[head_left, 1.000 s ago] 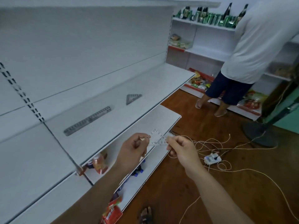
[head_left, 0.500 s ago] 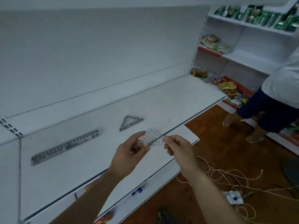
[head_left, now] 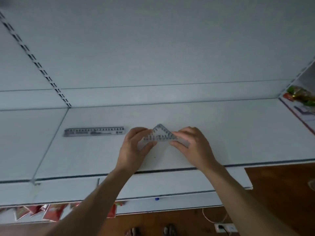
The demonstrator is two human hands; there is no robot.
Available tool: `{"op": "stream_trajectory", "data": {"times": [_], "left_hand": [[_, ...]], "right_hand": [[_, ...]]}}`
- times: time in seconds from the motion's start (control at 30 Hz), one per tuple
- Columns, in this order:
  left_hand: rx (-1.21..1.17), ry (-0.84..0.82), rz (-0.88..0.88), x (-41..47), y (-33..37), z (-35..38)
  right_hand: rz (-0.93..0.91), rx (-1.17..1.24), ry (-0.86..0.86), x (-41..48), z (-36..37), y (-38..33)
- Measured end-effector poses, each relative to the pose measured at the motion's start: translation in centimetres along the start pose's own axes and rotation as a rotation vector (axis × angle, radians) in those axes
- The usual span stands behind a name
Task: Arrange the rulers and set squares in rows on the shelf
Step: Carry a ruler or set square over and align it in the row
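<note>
Both hands have gone forward since a moment ago, from in front of the shelf edge to over its surface, and the view now faces the shelving square on.

At the middle of the frame the left hand [head_left: 134, 147] pinches the left corner of a clear plastic triangular set square [head_left: 159, 134] with curled fingers and thumb. The right hand [head_left: 192, 145] pinches the right corner the same way. The set square points its apex toward the back panel and its long edge toward the person. It is low over the white metal shelf [head_left: 230, 133], but blur hides whether it touches the shelf. I also cannot tell whether a second triangle lies beneath it.

Left of the hands, and apart from them, a long grey see-through plastic ruler [head_left: 94, 132] lies flat on the same shelf, parallel to its front edge.

Farther out, a slotted white upright [head_left: 34, 60] runs diagonally through the upper left. A lower white shelf [head_left: 170, 183] juts out below the forearms. Red snack packets [head_left: 51, 213] sit at the lower left and red and green packets [head_left: 300, 97] at the right edge. Brown wooden floor [head_left: 281, 184] shows at the lower right, with a white power strip [head_left: 225, 228] lying on it.
</note>
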State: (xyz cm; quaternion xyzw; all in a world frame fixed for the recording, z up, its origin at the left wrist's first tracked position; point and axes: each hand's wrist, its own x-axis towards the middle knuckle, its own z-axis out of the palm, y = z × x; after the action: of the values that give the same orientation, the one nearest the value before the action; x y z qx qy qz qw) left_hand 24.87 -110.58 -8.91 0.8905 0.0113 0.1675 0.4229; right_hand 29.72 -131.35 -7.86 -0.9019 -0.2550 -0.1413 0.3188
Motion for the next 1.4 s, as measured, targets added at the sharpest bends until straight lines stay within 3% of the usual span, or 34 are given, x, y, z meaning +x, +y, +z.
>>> {"op": "stream_trajectory", "data": {"times": [0.17,0.33,0.77,1.4], "left_hand": [[0.141,0.058,-0.057,0.6,-0.8,0.8],[0.304,0.021,0.000,1.4,-0.8,1.3],[0.298,-0.046,-0.104,1.7,-1.4,1.4],[0.321,-0.101,-0.056,2.7,-2.4,1.3]], "right_hand": [[-0.133,-0.018,-0.007,2.5,1.6,2.3],[-0.067,0.007,0.054,1.9,2.6,3.5],[0.033,0.013,-0.085,2.1,2.5,3.5],[0.108,0.050,-0.066,2.3,3.0,3.7]]}}
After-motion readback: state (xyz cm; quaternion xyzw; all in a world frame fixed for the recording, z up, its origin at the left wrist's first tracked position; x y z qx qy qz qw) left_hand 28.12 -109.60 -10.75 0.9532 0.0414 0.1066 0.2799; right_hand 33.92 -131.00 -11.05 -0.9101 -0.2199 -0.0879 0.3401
